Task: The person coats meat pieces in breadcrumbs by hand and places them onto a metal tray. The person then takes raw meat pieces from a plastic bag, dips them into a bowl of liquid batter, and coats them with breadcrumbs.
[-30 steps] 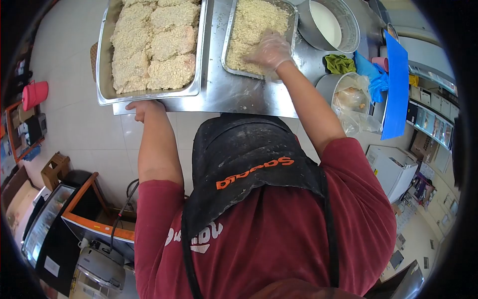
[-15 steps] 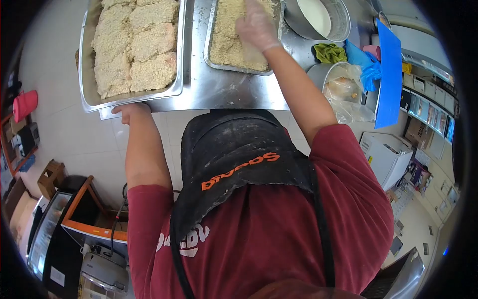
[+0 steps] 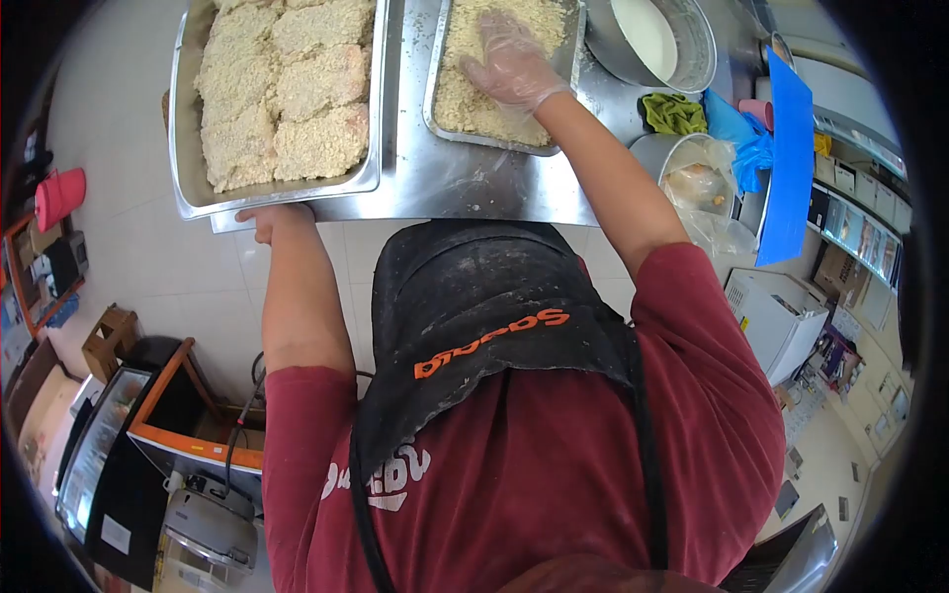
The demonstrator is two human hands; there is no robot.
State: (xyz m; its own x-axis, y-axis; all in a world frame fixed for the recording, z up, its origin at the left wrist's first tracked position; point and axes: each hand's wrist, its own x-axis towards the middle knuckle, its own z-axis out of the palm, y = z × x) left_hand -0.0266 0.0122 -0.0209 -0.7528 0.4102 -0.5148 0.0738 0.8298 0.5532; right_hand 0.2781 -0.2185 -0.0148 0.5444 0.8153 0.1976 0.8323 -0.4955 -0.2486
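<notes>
1. Pale floor tiles [image 3: 213,287] show past the table's [image 3: 435,178] left edge and near edge.
2. Off its near left corner stand an orange-trimmed cabinet [image 3: 203,448] and a brown crate [image 3: 104,346].
3. Off the near right corner stand a white appliance [image 3: 781,326] and stocked shelves [image 3: 858,240].
4. Light glints along the near edge.

Bright, glare on steel table [image 3: 445,183], bowed edges, black corners

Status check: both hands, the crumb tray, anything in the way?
Right hand gloved, open on crumbs. Left hand bare, at table edge by deep pan. Crumb tray between deep pan and metal pot. Nothing visibly in the way.
</notes>
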